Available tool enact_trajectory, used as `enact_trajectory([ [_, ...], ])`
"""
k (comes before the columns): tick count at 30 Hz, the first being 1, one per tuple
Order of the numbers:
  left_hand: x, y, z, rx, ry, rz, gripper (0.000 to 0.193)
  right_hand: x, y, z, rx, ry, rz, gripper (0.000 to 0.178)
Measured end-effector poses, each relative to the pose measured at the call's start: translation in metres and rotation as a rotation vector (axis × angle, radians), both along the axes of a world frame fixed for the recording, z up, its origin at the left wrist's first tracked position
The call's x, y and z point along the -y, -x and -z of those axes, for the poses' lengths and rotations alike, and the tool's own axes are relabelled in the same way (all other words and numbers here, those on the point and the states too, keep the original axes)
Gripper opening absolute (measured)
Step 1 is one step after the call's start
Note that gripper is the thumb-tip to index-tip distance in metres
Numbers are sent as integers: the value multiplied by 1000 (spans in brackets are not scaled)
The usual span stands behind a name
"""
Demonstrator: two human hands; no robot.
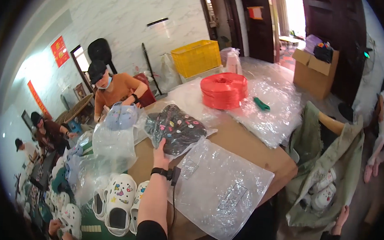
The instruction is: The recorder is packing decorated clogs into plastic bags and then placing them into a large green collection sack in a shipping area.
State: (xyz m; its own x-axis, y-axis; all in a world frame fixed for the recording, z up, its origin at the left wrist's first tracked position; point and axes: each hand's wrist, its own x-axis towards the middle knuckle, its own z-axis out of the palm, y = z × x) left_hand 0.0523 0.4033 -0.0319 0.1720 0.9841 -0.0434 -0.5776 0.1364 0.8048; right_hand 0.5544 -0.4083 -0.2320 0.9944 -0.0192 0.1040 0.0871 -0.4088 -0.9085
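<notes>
My left hand [161, 152] grips the near edge of a clear plastic bag of black clogs [176, 128] dotted with colourful charms; most of its fingers are hidden by the bag. At the lower right, my right hand [342, 214] is closed on the rim of a green woven sack [351, 173]. Inside that sack lie white clogs [323, 196] in clear wrapping. A flat, clear plastic bag [225, 188] with printing rests on the brown cardboard tabletop [261, 142], beside my left forearm. White clogs with charms [120, 201] stand left of that forearm.
A red roll of plastic twine [223, 91] and a green object [261, 104] sit on stacked clear bags [275, 120]. Across the table, a masked person [119, 89] handles bagged blue clogs [121, 115]. More people and clogs line the left. A yellow crate [196, 58] and cardboard box [316, 72] stand behind.
</notes>
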Motion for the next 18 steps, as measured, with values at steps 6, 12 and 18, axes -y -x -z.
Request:
enact_trajectory([
  [6,77,0,-70,-794,-609,95,46,-4,50,-53,-91,-80,103,27],
  [12,164,-39,-160,-322,-272,418,36,-61,79,-119,-97,-208,255,24],
  [18,286,-187,-130,-413,-218,882,44,-32,83,-105,115,-79,282,20],
])
